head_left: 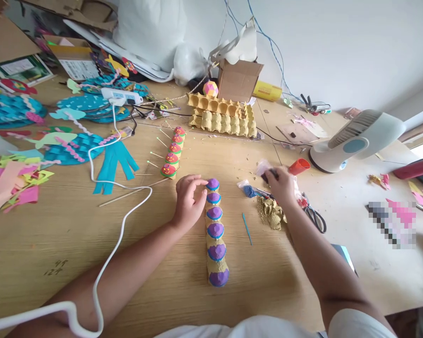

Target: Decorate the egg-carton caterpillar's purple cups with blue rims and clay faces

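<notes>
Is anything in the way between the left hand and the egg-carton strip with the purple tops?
Nothing visible is. The left hand already rests against the far end of the purple-topped carton strip, fingers beside its top bump. The right hand is off by the small bags.

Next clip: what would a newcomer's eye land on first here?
Probably the purple-capped egg-carton strip lying lengthwise at the middle of the wooden table, with the left hand touching its far end. The right hand reaches into small clutter beside an orange cup. Further back lie a red-faced caterpillar strip and stacked egg trays.
</notes>
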Demonstrator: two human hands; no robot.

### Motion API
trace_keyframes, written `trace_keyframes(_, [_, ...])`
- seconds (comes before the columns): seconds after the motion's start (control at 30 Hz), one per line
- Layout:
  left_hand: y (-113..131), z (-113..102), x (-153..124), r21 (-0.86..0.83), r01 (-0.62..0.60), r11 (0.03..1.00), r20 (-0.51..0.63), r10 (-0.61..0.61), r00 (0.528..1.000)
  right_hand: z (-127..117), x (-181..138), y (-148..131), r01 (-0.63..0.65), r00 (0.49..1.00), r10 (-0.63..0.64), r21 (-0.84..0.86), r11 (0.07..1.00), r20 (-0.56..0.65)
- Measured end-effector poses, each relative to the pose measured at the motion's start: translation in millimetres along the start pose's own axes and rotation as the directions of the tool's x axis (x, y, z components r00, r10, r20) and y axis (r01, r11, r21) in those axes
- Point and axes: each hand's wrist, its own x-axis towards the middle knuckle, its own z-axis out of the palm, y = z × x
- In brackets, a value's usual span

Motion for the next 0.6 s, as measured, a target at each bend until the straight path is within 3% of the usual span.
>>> trace_keyframes(0.1, [0.6, -0.4, -0.3, -0.002, 0.001, 1.0, 0.009, 0.0, 1.0, 10.0, -37.4, -26.4, -0.055, 0.995, 0.04, 0.169, 0.984, 0.092])
trace_keyframes(0.27, [2.6, -2.0, -0.1, 0.007, -0.026, 1.0, 0.005, 0.026, 1.0, 30.6, -72.2, -63.9, -0.158, 0.963, 0.032, 0.461, 0.873, 0.269])
trace_keyframes(0.47, [10.4, -7.2, 1.8, -0.034, -0.086, 0.996, 0.049, 0.088, 0.995, 64.0, -94.7, -77.7, -0.054, 0.982, -0.046, 0.496, 0.867, 0.186])
trace_keyframes(0.6, [14.7, -9.4, 1.1, -0.039, -0.108, 0.993, 0.111, 0.111, 0.988, 67.5, -101.6, -74.3, 0.125, 0.967, -0.215, 0.482, 0.867, 0.135])
